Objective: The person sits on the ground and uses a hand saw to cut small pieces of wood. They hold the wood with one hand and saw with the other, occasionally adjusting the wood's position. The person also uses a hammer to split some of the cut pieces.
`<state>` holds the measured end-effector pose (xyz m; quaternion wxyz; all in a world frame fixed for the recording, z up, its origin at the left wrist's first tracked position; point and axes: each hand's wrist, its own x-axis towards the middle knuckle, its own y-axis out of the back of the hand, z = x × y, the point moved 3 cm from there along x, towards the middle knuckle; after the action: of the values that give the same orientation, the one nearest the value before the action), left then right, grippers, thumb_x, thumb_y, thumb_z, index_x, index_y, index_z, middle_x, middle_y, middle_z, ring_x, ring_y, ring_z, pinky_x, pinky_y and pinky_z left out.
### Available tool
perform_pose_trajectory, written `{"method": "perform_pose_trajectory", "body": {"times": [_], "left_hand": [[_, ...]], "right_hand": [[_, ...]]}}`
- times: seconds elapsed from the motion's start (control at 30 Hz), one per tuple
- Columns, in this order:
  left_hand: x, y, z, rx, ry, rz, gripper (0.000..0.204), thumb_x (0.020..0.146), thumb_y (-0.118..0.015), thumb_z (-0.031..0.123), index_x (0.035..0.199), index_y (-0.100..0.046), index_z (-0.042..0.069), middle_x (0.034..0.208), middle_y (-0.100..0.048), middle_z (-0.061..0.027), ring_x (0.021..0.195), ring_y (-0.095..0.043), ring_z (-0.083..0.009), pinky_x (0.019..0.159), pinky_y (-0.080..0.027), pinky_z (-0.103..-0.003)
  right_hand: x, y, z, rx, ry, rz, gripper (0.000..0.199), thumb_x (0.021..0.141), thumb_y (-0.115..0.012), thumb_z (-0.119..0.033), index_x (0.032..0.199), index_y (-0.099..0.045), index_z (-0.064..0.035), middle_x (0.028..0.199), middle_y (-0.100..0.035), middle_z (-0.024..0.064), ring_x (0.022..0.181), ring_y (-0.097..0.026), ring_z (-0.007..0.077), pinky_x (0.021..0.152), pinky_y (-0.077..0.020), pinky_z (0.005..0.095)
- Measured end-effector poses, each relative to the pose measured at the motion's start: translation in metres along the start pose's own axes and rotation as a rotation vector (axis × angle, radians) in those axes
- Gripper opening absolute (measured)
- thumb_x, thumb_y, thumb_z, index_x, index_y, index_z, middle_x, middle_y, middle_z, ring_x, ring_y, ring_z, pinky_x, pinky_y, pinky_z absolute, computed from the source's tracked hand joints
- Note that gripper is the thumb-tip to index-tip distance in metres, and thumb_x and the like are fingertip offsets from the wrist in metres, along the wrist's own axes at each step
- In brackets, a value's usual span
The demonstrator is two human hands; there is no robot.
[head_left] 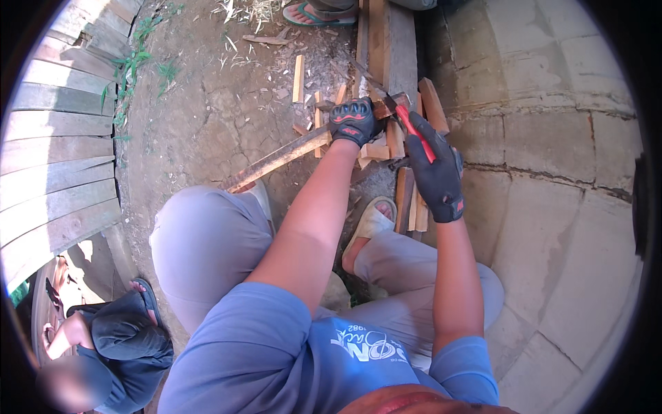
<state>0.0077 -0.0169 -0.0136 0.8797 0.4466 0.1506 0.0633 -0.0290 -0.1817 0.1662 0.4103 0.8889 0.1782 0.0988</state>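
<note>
My left hand (353, 122), in a black padded glove with red marks, is closed round a long narrow wood strip (279, 160) and presses it down. The strip slants from beside my left knee up to a stack of timber. My right hand (437, 172), gloved too, grips the red-and-black handle of a hand saw (414, 131). Its thin dark blade points up and left, across the strip's far end, just right of my left hand. The exact contact of blade and wood is too small to make out.
Long timber beams (398, 45) run away from me. Short wood offcuts (376, 152) lie round my hands. A concrete slab wall (545, 148) borders the right, board planks (58, 155) the left. Another person (131, 338) sits lower left; a sandalled foot (321, 15) shows at the top.
</note>
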Motion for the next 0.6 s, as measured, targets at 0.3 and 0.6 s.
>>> {"method": "perform_pose_trajectory", "body": {"times": [0.3,0.6], "left_hand": [[0.008,-0.006,-0.008,-0.005,0.013,0.006,0.048,0.086,-0.077,0.051,0.115,-0.079,0.014,0.114,-0.079,-0.0176,0.108,-0.077,-0.0362,0.094,-0.059,-0.05],[0.002,-0.004,0.0,0.015,0.003,0.016,0.048,0.088,-0.073,0.052,0.114,-0.079,0.012,0.114,-0.079,-0.0166,0.109,-0.076,-0.0366,0.095,-0.059,-0.049]], "right_hand": [[-0.09,0.081,-0.046,-0.161,-0.151,-0.033,0.039,0.107,-0.066,-0.023,0.143,-0.07,-0.0114,0.13,-0.077,0.0183,0.117,-0.076,0.0358,0.1,-0.0575,0.0437],[-0.032,0.034,-0.033,-0.274,0.001,-0.052,0.038,0.107,-0.063,-0.03,0.141,-0.071,-0.0157,0.124,-0.077,0.0196,0.109,-0.075,0.0406,0.094,-0.0574,0.0482]]}}
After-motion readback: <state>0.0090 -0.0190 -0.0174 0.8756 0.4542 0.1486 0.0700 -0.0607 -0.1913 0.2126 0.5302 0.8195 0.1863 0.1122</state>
